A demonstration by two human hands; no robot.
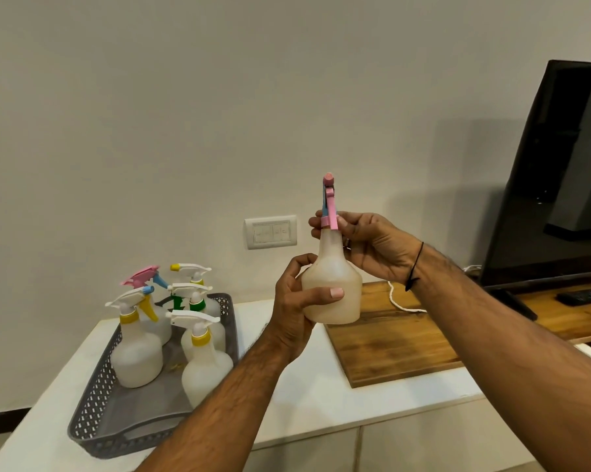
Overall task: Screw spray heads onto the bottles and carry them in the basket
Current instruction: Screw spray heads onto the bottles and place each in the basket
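Note:
I hold a translucent white bottle upright in the air above the white cabinet top. My left hand wraps its lower body, thumb across the front. My right hand pinches the pink collar of the pink and blue spray head sitting on the bottle's neck. To the left stands a grey perforated basket holding several white bottles with spray heads fitted, among them one with a yellow collar at the front.
A wooden board lies on the cabinet right of the bottle, with a white cord across its back edge. A black TV stands at the right with a remote below it. A wall socket plate is behind.

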